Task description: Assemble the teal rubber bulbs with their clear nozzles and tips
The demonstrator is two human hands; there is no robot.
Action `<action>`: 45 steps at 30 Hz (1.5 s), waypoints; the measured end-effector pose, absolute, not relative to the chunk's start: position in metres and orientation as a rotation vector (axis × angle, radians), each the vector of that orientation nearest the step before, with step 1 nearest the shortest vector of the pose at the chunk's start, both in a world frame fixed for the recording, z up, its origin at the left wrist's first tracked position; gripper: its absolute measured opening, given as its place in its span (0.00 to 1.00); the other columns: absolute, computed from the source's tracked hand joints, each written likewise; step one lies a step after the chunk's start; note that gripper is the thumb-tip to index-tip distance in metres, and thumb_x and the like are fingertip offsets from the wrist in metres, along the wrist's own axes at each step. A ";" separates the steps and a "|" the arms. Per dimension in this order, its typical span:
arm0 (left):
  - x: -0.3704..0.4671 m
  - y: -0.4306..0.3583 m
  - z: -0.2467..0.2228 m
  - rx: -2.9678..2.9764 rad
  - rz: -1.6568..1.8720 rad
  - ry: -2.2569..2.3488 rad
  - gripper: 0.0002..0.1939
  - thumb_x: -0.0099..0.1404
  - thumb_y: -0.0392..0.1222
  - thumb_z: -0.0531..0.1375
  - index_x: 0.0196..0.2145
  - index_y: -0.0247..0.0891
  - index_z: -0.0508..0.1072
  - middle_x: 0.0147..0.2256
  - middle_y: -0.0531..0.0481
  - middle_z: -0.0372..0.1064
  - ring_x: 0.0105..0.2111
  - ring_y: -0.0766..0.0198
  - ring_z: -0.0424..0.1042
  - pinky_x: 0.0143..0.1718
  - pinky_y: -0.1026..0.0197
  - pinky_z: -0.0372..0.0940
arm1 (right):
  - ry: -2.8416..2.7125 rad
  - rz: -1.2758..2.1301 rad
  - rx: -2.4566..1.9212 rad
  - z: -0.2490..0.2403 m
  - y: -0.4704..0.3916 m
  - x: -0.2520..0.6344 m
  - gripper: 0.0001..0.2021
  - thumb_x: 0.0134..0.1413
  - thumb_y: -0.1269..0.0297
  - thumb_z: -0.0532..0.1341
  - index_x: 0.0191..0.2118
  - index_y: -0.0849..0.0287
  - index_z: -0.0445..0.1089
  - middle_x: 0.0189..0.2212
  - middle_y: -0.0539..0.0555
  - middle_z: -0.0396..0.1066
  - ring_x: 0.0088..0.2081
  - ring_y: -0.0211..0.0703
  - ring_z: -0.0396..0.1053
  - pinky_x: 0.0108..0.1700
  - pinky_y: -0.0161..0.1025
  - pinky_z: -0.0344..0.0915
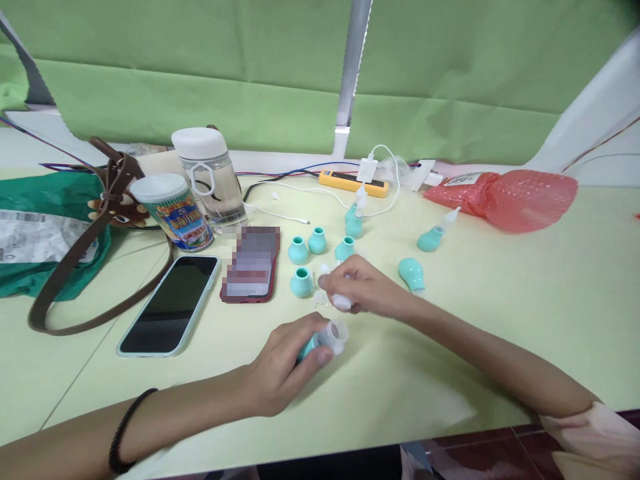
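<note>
My left hand (280,367) is wrapped round a teal squeeze bulb (309,347) with a clear plastic collar (336,335) at its mouth, facing right. Further back, my right hand (364,285) is closed, with a whitish plastic piece (343,302) showing under its fingers. Small clear parts (320,299) lie on the table by its fingertips. Several open-necked teal bulbs stand just beyond, among them a near one (301,283) and a far one (317,241). Bulbs with pointed clear nozzles are behind (354,225) and at the right (431,239). Another bulb (411,273) lies on its side.
Two phones, one dark-screened (170,307) and one red-cased (253,267), lie left of the bulbs. Behind them stand a noodle cup (175,217) and a water bottle (213,180). A brown strap (95,320), yellow power strip (330,180) and red plastic bag (525,200) surround the area.
</note>
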State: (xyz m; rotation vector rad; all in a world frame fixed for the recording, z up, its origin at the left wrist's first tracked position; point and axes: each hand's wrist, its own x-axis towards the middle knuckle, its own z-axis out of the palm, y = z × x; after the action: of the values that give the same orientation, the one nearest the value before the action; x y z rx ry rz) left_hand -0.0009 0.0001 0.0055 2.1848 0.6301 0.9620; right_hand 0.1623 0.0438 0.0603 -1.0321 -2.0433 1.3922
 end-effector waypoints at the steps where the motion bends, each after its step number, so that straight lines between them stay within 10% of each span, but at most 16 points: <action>1: -0.001 0.000 0.006 2.081 0.926 0.700 0.12 0.64 0.42 0.43 0.31 0.35 0.61 0.25 0.49 0.61 0.24 0.66 0.60 0.26 0.64 0.59 | -2.060 1.340 -1.088 0.061 0.051 0.167 0.19 0.50 0.59 0.49 0.13 0.61 0.53 0.11 0.45 0.48 0.14 0.27 0.43 0.16 0.30 0.42; 7: 0.003 0.004 0.007 1.560 0.788 0.867 0.12 0.60 0.47 0.49 0.29 0.34 0.63 0.24 0.51 0.60 0.23 0.67 0.60 0.23 0.65 0.57 | -2.340 0.508 -1.434 0.052 0.086 0.193 0.19 0.43 0.53 0.57 0.15 0.62 0.57 0.13 0.45 0.49 0.18 0.29 0.46 0.20 0.31 0.43; 17: 0.008 0.006 0.002 1.464 0.794 1.048 0.11 0.57 0.46 0.55 0.26 0.35 0.63 0.21 0.57 0.51 0.21 0.71 0.52 0.22 0.68 0.51 | -2.243 0.232 -1.440 0.049 0.082 0.190 0.19 0.50 0.51 0.51 0.25 0.63 0.67 0.15 0.49 0.59 0.20 0.32 0.55 0.25 0.32 0.50; 27: 0.007 0.002 0.004 1.685 0.885 0.927 0.08 0.56 0.41 0.56 0.23 0.34 0.65 0.20 0.56 0.55 0.21 0.70 0.54 0.22 0.68 0.52 | -2.341 0.868 -0.843 0.038 0.040 0.156 0.18 0.48 0.67 0.51 0.13 0.61 0.46 0.12 0.44 0.41 0.17 0.27 0.40 0.19 0.31 0.41; 34: 0.006 0.005 -0.001 1.957 1.011 0.903 0.10 0.56 0.39 0.57 0.20 0.33 0.65 0.18 0.55 0.56 0.18 0.71 0.55 0.19 0.67 0.52 | -2.019 1.539 -0.851 0.034 0.047 0.154 0.16 0.44 0.71 0.52 0.11 0.62 0.48 0.12 0.43 0.42 0.16 0.26 0.41 0.17 0.30 0.39; 39: 0.005 0.002 0.003 2.075 1.042 0.545 0.06 0.57 0.32 0.56 0.34 0.32 0.68 0.30 0.46 0.67 0.31 0.63 0.65 0.33 0.61 0.61 | -1.625 1.905 -0.880 0.036 0.063 0.161 0.19 0.43 0.65 0.54 0.09 0.61 0.48 0.06 0.42 0.42 0.10 0.25 0.40 0.13 0.29 0.37; 45: 0.003 0.010 -0.003 2.312 0.966 0.792 0.12 0.57 0.37 0.56 0.41 0.35 0.66 0.38 0.43 0.57 0.39 0.58 0.59 0.39 0.54 0.59 | -1.450 1.996 -0.910 0.055 0.068 0.171 0.19 0.49 0.55 0.55 0.17 0.62 0.52 0.10 0.39 0.39 0.13 0.24 0.37 0.15 0.26 0.37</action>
State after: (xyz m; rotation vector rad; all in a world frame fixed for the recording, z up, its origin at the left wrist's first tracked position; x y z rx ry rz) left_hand 0.0033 0.0104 -0.0028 2.3125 0.7917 0.9661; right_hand 0.1711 0.0681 0.0546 -0.9101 -1.4502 1.9962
